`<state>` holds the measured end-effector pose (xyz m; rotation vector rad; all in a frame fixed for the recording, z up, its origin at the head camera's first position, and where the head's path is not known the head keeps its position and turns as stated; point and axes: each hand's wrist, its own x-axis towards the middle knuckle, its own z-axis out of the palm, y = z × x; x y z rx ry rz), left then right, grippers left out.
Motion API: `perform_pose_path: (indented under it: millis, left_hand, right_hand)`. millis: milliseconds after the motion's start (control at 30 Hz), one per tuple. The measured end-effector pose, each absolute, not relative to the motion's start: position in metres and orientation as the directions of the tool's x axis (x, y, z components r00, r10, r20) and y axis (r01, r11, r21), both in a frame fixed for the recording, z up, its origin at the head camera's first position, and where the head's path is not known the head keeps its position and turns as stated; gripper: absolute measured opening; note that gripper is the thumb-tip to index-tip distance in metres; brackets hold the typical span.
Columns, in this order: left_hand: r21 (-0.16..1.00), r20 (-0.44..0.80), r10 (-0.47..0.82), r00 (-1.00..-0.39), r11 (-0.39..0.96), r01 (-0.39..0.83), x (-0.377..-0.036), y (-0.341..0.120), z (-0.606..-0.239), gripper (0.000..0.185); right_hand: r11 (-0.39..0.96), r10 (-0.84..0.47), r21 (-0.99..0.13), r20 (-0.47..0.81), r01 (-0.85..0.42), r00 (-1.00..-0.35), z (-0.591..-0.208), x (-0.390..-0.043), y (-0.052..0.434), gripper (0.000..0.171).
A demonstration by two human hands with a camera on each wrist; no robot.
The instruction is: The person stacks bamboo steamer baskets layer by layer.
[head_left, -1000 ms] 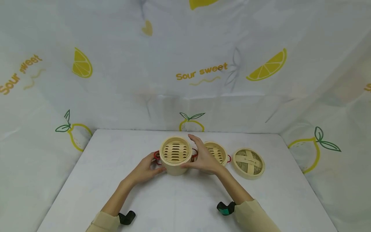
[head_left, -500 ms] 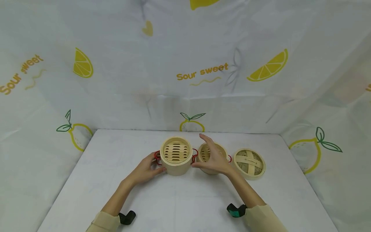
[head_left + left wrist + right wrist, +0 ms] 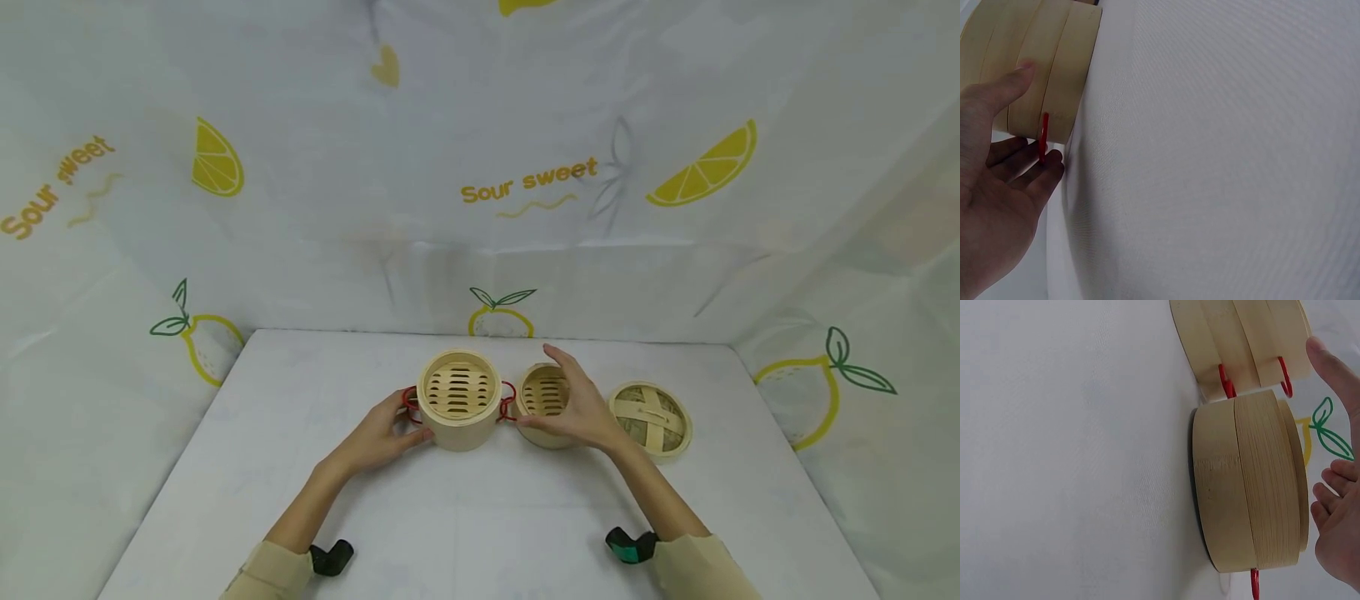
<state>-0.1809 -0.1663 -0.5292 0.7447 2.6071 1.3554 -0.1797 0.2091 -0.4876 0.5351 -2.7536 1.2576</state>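
Left hand (image 3: 377, 435): clamped on taller steamer (image 3: 459, 398), upright on desk (image 3: 457, 517). Right hand (image 3: 591, 414): fingers apart, above shorter steamer (image 3: 542, 392), just beside. Apparent step: steadying one, reaching for other; next move calls for closing round its walls.

Left hand (image 3: 375, 439) was curled in a grip, forearm (image 3: 310, 506) aimed at 1 o'clock; right hand (image 3: 588, 414) hung loose, pointing roughly 11.
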Motion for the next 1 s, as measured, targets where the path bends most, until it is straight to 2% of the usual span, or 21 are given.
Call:
perform_pose_path:
  millis: [233,467,1000]
  left_hand:
    - [0.776,0.152,0.47,-0.87,0.489,0.399,-0.181,-0.166,-0.531,0.07]
    - [0.783,0.129,0.464,-0.876,0.495,0.378,-0.18,-0.165,-0.529,0.07]
    - [0.784,0.148,0.476,-0.867,0.477,0.396,-0.181,-0.165,-0.528,0.071]
  right_hand:
    - [0.64,-0.271,-0.707,0.159,-0.301,-0.949,-0.488,-0.181,0.22,0.124]
    - [0.656,-0.276,-0.704,0.112,-0.272,-0.955,-0.494,-0.18,0.229,0.127]
    - [0.673,-0.283,-0.687,0.104,-0.275,-0.953,-0.502,-0.179,0.24,0.129]
